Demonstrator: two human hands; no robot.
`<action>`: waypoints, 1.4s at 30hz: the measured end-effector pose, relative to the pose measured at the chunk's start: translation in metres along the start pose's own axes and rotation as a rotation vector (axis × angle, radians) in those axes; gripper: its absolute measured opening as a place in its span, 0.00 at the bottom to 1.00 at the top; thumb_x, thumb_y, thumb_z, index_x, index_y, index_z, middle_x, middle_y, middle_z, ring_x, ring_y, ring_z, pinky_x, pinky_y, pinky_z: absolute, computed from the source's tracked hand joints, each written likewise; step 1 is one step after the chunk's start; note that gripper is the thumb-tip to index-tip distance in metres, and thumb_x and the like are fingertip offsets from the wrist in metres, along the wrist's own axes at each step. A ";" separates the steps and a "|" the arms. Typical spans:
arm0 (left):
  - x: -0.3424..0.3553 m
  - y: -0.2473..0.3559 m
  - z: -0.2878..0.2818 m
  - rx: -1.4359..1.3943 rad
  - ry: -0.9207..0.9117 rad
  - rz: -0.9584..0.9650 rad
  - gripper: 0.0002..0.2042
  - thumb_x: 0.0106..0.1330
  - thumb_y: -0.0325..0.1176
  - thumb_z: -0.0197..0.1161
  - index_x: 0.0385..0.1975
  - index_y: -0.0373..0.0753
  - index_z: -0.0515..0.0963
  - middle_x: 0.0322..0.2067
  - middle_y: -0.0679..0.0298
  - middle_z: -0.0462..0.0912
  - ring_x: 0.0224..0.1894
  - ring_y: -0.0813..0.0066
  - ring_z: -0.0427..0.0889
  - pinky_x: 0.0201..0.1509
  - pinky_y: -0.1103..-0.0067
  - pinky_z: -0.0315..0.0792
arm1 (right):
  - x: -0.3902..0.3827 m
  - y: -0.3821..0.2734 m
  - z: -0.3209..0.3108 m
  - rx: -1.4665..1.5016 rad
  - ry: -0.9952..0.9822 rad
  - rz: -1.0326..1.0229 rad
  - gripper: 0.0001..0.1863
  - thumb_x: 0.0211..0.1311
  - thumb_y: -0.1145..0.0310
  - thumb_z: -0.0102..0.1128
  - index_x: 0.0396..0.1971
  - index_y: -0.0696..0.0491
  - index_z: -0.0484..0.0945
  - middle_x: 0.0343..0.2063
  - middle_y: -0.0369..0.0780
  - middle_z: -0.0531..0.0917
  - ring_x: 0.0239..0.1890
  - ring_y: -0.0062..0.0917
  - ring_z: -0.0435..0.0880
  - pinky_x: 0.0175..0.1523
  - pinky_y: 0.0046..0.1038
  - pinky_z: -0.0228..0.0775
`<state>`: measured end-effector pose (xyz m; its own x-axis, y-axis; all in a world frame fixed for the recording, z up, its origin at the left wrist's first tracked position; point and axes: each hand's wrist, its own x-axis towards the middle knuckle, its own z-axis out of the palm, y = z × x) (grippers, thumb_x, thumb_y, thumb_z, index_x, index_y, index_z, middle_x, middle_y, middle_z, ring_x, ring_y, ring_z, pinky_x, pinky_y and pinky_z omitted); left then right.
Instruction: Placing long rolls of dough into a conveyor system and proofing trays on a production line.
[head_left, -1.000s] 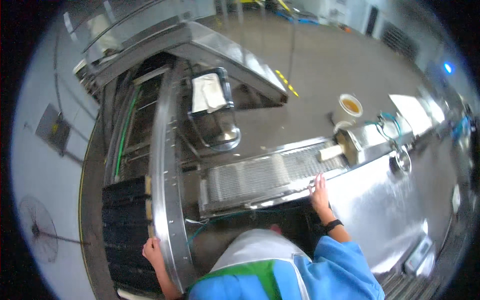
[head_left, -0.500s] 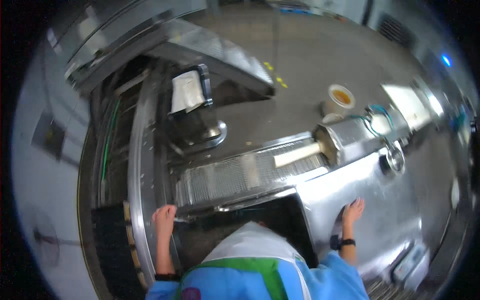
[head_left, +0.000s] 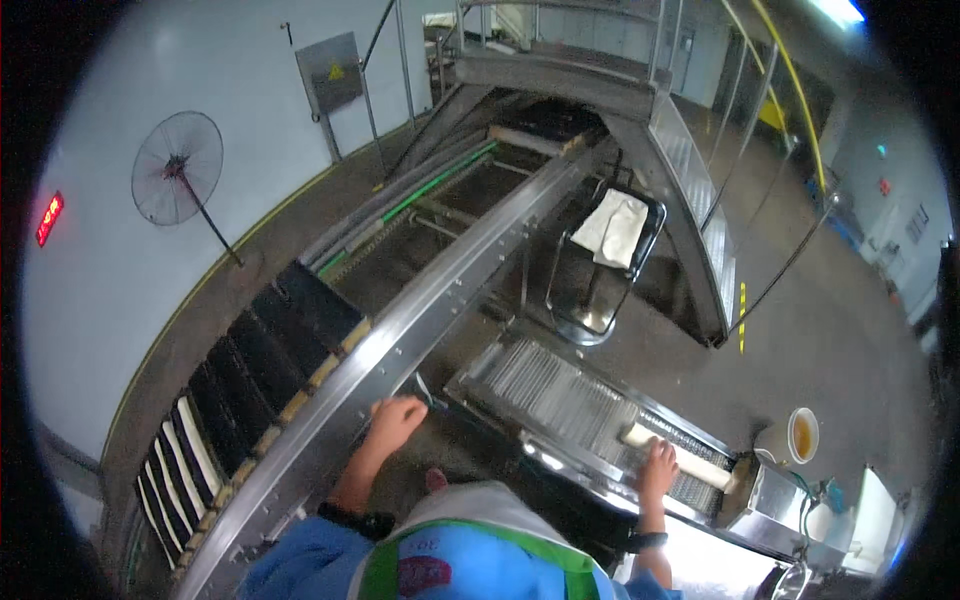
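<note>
My right hand (head_left: pixel 657 468) lies over a pale dough log (head_left: pixel 705 470) on a ridged metal conveyor (head_left: pixel 545 385), its fingers curved round the log. One end of the log reaches to the mouth of a steel machine (head_left: pixel 765 505); the other end shows just left of my fingers. My left hand (head_left: pixel 398 420) hangs between the long steel rail and the conveyor's left end, fingers curled closed. A thin, pale, blade-like thing (head_left: pixel 424 388) shows beside its fingertips; whether I hold it is unclear.
Along my left runs a steel rail (head_left: pixel 400 315), with black trays (head_left: pixel 285 325) beyond it; the nearest bear long white strips (head_left: pixel 180 465). A stool (head_left: pixel 650 240) with white cloth (head_left: pixel 612 225), metal stairs (head_left: pixel 695 190), a bucket (head_left: pixel 800 435) and a fan (head_left: pixel 178 168) stand farther off.
My view has swung left. My right hand has gone from the bare steel tabletop onto the dough log. My left hand stays closed near the rail and conveyor end.
</note>
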<state>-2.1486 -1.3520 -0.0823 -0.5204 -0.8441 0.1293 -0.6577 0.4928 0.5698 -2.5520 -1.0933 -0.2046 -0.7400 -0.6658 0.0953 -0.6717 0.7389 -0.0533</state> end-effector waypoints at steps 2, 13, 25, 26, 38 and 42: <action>-0.014 -0.022 0.001 -0.081 0.023 -0.047 0.12 0.55 0.42 0.53 0.26 0.40 0.76 0.26 0.58 0.77 0.33 0.58 0.75 0.38 0.64 0.64 | 0.008 -0.018 -0.012 0.026 -0.038 0.028 0.32 0.42 0.73 0.56 0.53 0.45 0.60 0.52 0.39 0.63 0.57 0.32 0.57 0.54 0.39 0.53; 0.024 -0.013 0.003 -0.136 -0.251 0.017 0.12 0.56 0.39 0.53 0.28 0.37 0.76 0.27 0.57 0.78 0.32 0.66 0.77 0.39 0.75 0.67 | 0.022 -0.051 -0.040 0.286 0.143 -0.049 0.24 0.34 0.64 0.64 0.36 0.51 0.67 0.36 0.39 0.72 0.44 0.32 0.68 0.48 0.38 0.58; 0.104 0.071 0.083 -0.256 -0.753 0.358 0.09 0.58 0.31 0.50 0.27 0.32 0.74 0.25 0.63 0.76 0.30 0.78 0.72 0.37 0.83 0.65 | -0.252 0.028 -0.070 1.451 0.962 1.055 0.14 0.47 0.69 0.55 0.32 0.59 0.67 0.28 0.40 0.75 0.32 0.23 0.72 0.38 0.24 0.66; 0.106 0.090 0.085 -0.221 -0.805 0.380 0.09 0.58 0.31 0.50 0.28 0.32 0.74 0.25 0.63 0.76 0.30 0.78 0.72 0.37 0.83 0.65 | -0.278 0.032 -0.068 1.401 1.038 1.248 0.12 0.49 0.68 0.54 0.32 0.59 0.68 0.29 0.40 0.75 0.31 0.23 0.73 0.35 0.24 0.67; 0.098 0.165 0.112 -0.087 -0.874 0.589 0.10 0.57 0.33 0.51 0.29 0.32 0.74 0.26 0.59 0.77 0.30 0.73 0.74 0.38 0.79 0.65 | -0.578 0.173 -0.043 0.192 0.547 2.277 0.34 0.48 0.54 0.55 0.49 0.62 0.59 0.48 0.53 0.65 0.50 0.45 0.65 0.53 0.40 0.58; 0.098 0.144 0.100 -0.043 -0.800 0.554 0.11 0.57 0.34 0.51 0.27 0.32 0.75 0.26 0.57 0.78 0.31 0.69 0.75 0.39 0.78 0.66 | -0.499 0.209 -0.104 0.186 0.330 2.263 0.22 0.53 0.66 0.49 0.49 0.54 0.61 0.48 0.46 0.68 0.50 0.44 0.66 0.51 0.39 0.61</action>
<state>-2.3488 -1.3428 -0.0685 -0.9768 -0.0939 -0.1925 -0.1958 0.7555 0.6252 -2.3191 -0.5960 -0.1603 -0.0283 0.9915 -0.1273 0.9439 -0.0154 -0.3300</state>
